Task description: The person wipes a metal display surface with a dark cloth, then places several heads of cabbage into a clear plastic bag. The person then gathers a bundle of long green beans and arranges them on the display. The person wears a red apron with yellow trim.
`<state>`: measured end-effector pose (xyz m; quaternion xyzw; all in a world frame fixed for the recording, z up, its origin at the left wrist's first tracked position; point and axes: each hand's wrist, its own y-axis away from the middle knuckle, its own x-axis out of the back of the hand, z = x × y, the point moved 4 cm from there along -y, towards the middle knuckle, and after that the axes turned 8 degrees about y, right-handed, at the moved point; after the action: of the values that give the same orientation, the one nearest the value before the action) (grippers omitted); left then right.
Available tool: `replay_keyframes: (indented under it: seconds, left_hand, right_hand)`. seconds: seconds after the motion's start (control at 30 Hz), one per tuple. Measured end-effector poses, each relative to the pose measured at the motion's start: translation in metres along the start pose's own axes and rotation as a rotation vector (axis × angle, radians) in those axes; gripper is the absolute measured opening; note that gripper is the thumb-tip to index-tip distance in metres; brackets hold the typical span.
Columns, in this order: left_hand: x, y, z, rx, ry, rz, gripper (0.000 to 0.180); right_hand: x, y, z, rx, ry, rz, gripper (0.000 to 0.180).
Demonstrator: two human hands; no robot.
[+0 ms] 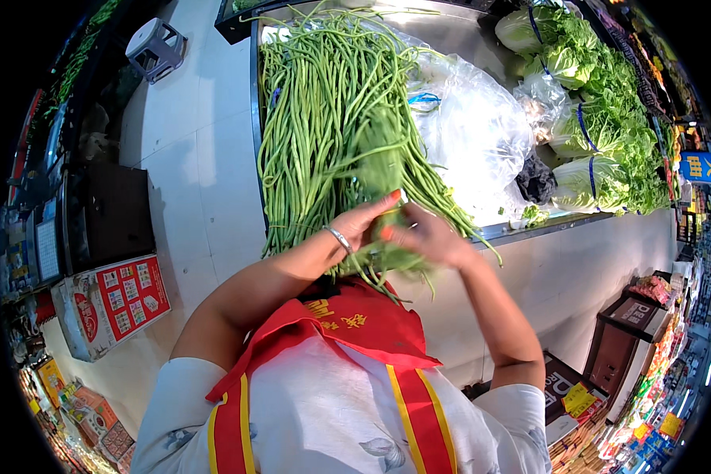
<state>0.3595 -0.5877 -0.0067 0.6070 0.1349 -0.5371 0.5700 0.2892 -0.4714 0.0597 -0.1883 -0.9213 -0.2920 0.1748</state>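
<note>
Steel is showing along the edge of the bench [529, 229], which is stretching away from me and carrying everything I am watching. Long green beans [316, 118] are lying in a big heap across its left part, their ends hanging over the near edge. Clear plastic bags [482, 134] are sitting crumpled just beside the heap, and leafy cabbages [600, 182] tied with blue bands are lining the right side. A white tiled floor [189, 182] is running along the left, with a grey stool [156, 47] standing far back.

I am seeing both hands meeting at the near edge, over the heap's end. The left hand [363, 221], wearing a silver bracelet [339, 237], is closing its fingers around a bundle of beans [387, 257]. The right hand [430, 237] is touching the same bundle, its fingers curling and pinching it from the other side.
</note>
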Motion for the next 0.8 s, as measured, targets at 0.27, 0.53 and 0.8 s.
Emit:
replay_keyframes:
  seconds: [0.27, 0.53, 0.8]
  left_hand:
    - [0.01, 0.02, 0.016, 0.003, 0.078, 0.035, 0.025]
    - [0.028, 0.017, 0.03, -0.111, -0.305, 0.111, 0.041]
    - [-0.012, 0.033, 0.027, -0.013, 0.27, 0.017, 0.041]
  right_hand:
    - [0.048, -0.033, 0.183, -0.177, 0.557, 0.517, 0.062]
    - [0.058, -0.043, 0.119, -0.215, 0.896, 0.185, 0.059]
    - [0.113, 0.005, 0.037, -0.206, -0.626, 0.138, 0.036]
